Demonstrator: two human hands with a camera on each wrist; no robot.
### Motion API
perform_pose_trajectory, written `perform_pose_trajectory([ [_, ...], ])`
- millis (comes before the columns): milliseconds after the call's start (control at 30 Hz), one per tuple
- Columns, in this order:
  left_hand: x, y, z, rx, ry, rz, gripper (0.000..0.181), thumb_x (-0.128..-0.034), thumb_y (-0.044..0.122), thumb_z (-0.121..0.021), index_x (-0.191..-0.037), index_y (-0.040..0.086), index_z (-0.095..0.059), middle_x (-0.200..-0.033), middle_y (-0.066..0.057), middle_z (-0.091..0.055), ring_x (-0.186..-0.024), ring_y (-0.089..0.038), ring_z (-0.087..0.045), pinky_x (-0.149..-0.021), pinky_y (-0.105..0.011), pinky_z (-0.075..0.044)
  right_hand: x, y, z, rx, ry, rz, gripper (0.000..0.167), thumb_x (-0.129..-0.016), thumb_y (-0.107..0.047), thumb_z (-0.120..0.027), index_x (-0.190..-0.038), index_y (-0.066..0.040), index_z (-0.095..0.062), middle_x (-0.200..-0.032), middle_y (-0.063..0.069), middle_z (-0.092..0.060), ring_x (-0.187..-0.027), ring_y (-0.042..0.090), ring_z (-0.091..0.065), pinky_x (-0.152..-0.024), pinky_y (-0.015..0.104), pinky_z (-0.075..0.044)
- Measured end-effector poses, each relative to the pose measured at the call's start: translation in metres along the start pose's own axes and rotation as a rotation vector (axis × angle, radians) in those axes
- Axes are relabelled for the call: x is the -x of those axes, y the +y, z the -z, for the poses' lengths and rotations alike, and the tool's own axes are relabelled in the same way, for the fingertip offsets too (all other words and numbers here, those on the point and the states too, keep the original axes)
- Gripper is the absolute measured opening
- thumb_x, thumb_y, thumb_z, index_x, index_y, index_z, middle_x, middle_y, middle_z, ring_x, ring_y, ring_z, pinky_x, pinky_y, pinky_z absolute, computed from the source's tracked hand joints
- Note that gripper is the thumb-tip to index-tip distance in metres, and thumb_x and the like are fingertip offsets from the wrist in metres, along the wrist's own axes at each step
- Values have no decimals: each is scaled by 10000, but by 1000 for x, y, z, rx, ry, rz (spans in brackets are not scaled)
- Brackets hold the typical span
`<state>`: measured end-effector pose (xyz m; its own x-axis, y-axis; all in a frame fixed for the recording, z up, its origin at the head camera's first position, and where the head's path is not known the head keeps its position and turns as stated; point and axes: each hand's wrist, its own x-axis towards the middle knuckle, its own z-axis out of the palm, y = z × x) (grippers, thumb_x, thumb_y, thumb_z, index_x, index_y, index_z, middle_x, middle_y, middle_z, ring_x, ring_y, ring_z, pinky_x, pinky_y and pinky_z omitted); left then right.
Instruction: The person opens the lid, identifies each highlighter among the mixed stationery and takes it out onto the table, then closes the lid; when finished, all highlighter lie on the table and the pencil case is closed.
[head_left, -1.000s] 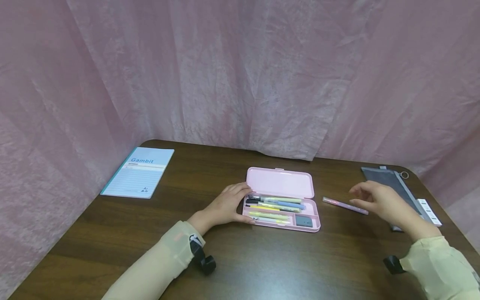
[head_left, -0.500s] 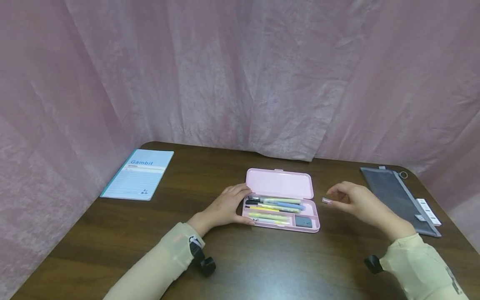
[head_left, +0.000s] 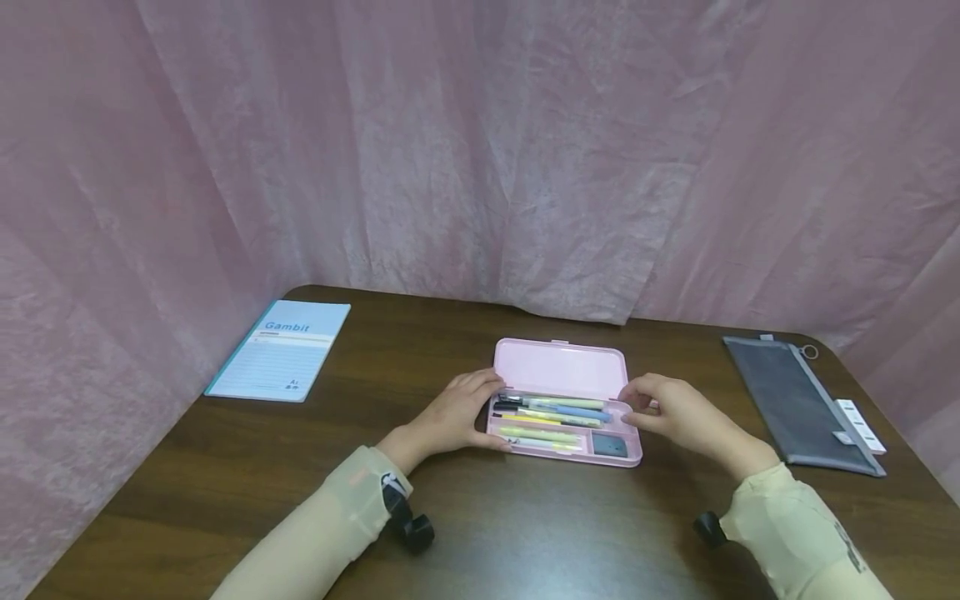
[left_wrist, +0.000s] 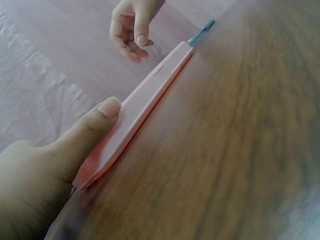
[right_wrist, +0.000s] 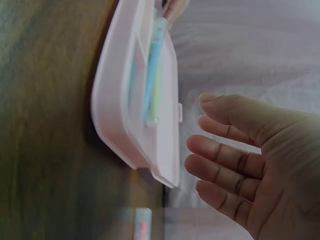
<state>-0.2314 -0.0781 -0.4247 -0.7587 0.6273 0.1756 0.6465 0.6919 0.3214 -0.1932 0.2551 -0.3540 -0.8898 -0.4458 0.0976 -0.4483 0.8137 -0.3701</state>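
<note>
A pink pencil case (head_left: 558,369) lies with its lid folded back on the table, holding several pens (head_left: 562,411) and a grey block like an eraser (head_left: 610,446). My left hand (head_left: 442,414) grips the case's left end, thumb (left_wrist: 109,107) on the front wall and fingers at the back corner. Beside the right end hovers my right hand (head_left: 682,417), its fingers loosely bent with nothing between them in the right wrist view. A pen with a pink mark (right_wrist: 143,223) lies on the table beyond the case; my right hand mostly hides it in the head view.
A grey zip pouch (head_left: 798,404) lies at the right, partly over a white strip with dark marks (head_left: 860,425). At the far left is a light blue notebook (head_left: 281,350). Pink curtains (head_left: 480,167) hang behind the brown table (head_left: 420,333).
My right hand has moved left from beside the pouch, over the loose pen, to the case's right end. My left hand has stayed on the case.
</note>
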Motion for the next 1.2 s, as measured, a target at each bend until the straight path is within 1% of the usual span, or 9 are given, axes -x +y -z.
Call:
perform_pose_trajectory([
  [100, 0, 0, 0, 2, 3, -1, 937, -693, 642, -744, -1392, 81, -472, -1491, -97, -423, -1404, -269, -366, -1171, -454, -298, -4, -1, -5, -14, -22, 13, 204, -827, -167, -735, -1000, -73, -684, -892, 4, -664, -810, 128, -580, -713, 308, -520],
  [233, -1, -1, -1, 1, 2, -1, 935, -698, 641, -740, -1396, 80, -469, -1493, -94, -420, -1404, -266, -365, -1171, -452, -298, -9, -5, -11, -39, -60, -7, 210, -836, -198, -733, -1007, -88, -680, -878, -15, -661, -796, 111, -568, -692, 263, -498],
  [300, -1, -1, -1, -2, 0, 1, 939, -702, 643, -735, -1401, 79, -464, -1498, -91, -416, -1408, -260, -362, -1174, -447, -295, -12, -6, -14, -35, -72, -26, 204, -834, -205, -736, -1000, -100, -680, -858, -30, -656, -788, 106, -563, -694, 267, -493],
  [567, -1, -1, -1, -7, -14, 10, 939, -706, 648, -729, -1410, 89, -456, -1505, -83, -409, -1413, -256, -354, -1176, -447, -293, -19, -12, -24, 25, -86, -67, 176, -815, -196, -754, -952, -104, -692, -834, -28, -671, -765, 113, -568, -752, 374, -527],
  [733, -1, -1, -1, -6, -20, 18, 944, -704, 655, -726, -1413, 94, -452, -1508, -82, -406, -1417, -255, -350, -1179, -449, -288, -21, -14, -28, 37, -81, -84, 186, -808, -195, -762, -953, -100, -695, -835, -17, -669, -772, 129, -589, -771, 404, -542],
  [867, 0, 0, -1, 1, -19, 20, 945, -704, 653, -728, -1412, 90, -454, -1508, -85, -405, -1416, -260, -351, -1177, -455, -290, -21, -15, -31, 51, -71, -66, 190, -808, -200, -762, -953, -93, -701, -820, -28, -642, -757, 113, -576, -745, 365, -539],
  [1000, 0, -1, -1, 0, -8, 11, 944, -705, 655, -725, -1408, 84, -458, -1505, -89, -409, -1412, -263, -354, -1172, -455, -296, -21, -15, -32, 74, -52, -37, 179, -810, -201, -758, -937, -87, -704, -790, -44, -600, -725, 85, -534, -694, 303, -505],
  [1100, -1, -2, -2, -2, -9, 14, 948, -705, 658, -724, -1413, 89, -454, -1512, -82, -401, -1418, -255, -347, -1177, -450, -289, -20, -16, -33, 85, -38, -23, 161, -817, -197, -749, -925, -87, -703, -780, -51, -583, -717, 73, -523, -682, 289, -497],
  [1200, 0, -2, -3, 4, -14, 16, 947, -706, 653, -726, -1416, 90, -450, -1518, -82, -393, -1421, -257, -343, -1178, -453, -287, -20, -17, -33, 87, -41, -35, 139, -829, -184, -737, -924, -92, -695, -782, -50, -580, -718, 76, -524, -691, 301, -502],
])
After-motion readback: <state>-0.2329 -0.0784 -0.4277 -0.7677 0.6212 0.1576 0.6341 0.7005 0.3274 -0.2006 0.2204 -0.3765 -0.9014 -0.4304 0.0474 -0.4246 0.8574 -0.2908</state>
